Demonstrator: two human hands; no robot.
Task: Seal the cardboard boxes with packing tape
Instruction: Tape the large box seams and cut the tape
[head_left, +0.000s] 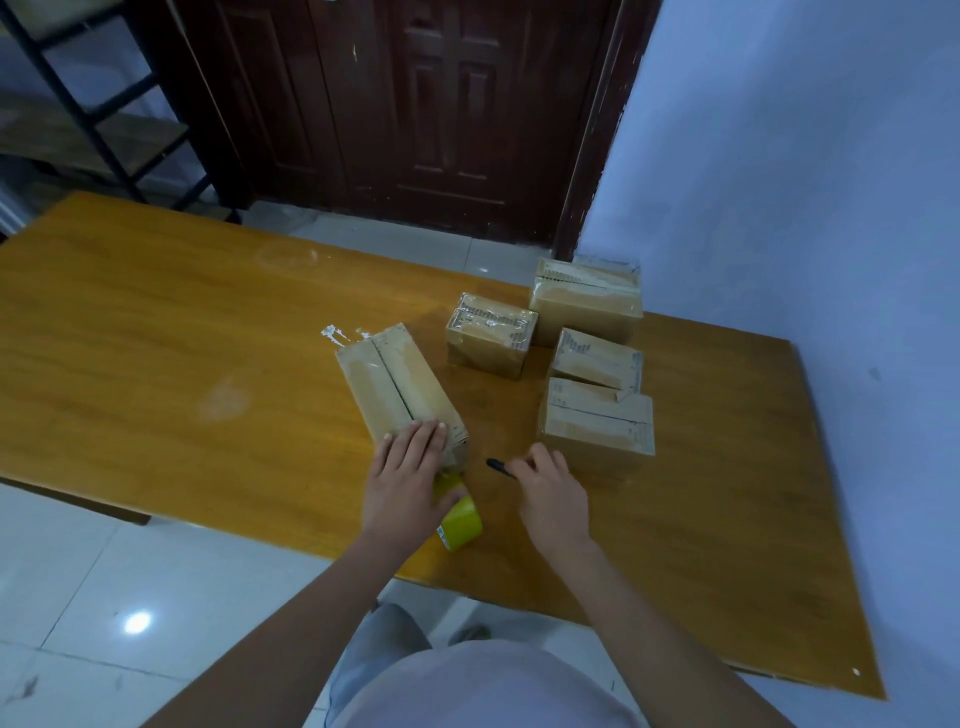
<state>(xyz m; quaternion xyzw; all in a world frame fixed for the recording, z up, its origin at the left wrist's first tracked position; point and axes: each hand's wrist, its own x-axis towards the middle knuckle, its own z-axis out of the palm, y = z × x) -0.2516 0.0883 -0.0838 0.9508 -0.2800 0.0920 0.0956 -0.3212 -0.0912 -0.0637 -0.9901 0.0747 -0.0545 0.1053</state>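
A long cardboard box (392, 379) lies on the wooden table (156, 332), its top flaps meeting along a middle seam. My left hand (408, 470) presses flat on the box's near end, fingers straight. A roll of yellow packing tape (460, 517) lies on the table just under that hand's wrist, partly hidden by it. My right hand (550, 488) pinches a small black tool (500, 467), its tip pointing left toward the box. Several smaller boxes stand to the right: one (491, 332), a larger one (587, 304), one (597, 358) and one (597, 428) nearest my right hand.
The table's near edge runs diagonally below my arms, with white floor tiles (104, 597) beyond it. A dark wooden door (415, 114) and a blue wall (805, 182) stand behind the table. A metal shelf frame (78, 104) is at the far left.
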